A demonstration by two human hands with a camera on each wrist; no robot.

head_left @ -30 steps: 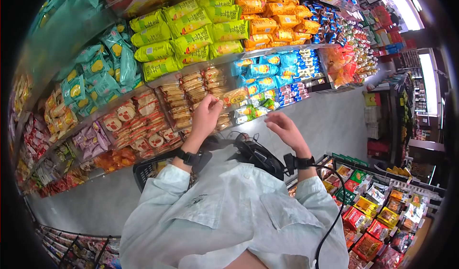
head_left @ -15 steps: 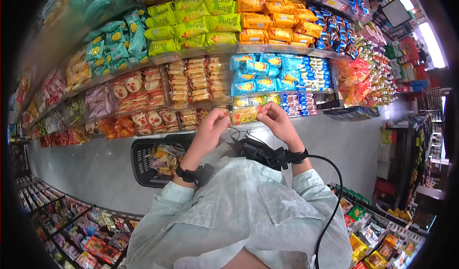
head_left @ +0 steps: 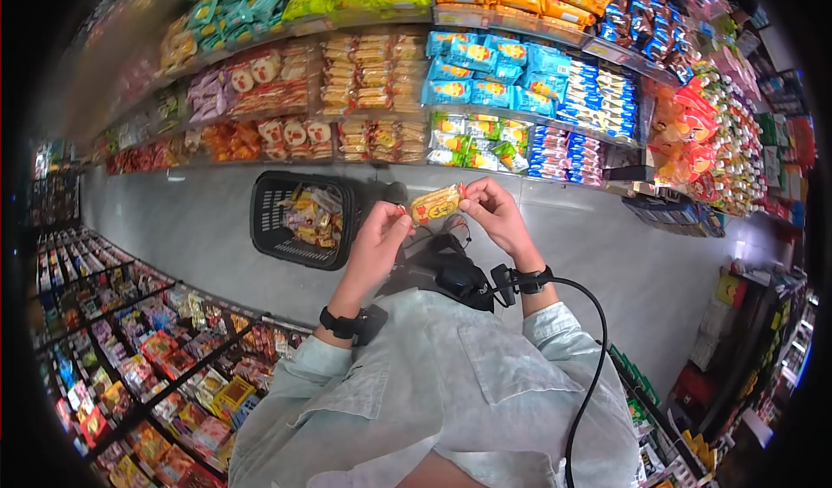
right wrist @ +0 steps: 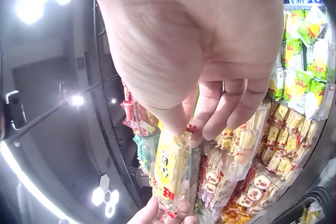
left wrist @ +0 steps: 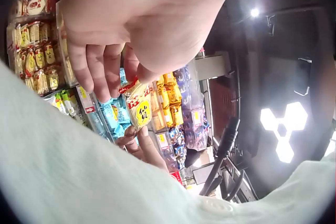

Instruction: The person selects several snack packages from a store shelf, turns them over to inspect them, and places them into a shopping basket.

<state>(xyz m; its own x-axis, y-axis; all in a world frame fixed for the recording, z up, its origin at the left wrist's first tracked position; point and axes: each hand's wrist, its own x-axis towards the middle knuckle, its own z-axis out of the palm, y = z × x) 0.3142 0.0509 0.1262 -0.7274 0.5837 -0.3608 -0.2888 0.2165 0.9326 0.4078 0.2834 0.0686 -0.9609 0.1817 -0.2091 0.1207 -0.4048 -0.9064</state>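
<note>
A person in a pale shirt (head_left: pixel 416 358) holds a yellow-and-red wrapped snack (head_left: pixel 436 205) above the floor (head_left: pixel 173 211), just right of a black shopping basket (head_left: pixel 257 215). The left hand (head_left: pixel 380 235) pinches the end nearer the basket and the right hand (head_left: pixel 499 217) the farther one, each grip clamped on the wrapper. Loose packets (head_left: pixel 314 215) lie inside the basket; blue packets (head_left: pixel 494 68) are stacked beyond it, to its right.

Your head view bows into black edges, blurred at ten o'clock; your right-wrist view has a strip light (right wrist: pixel 31 186) glaring at eight.
</note>
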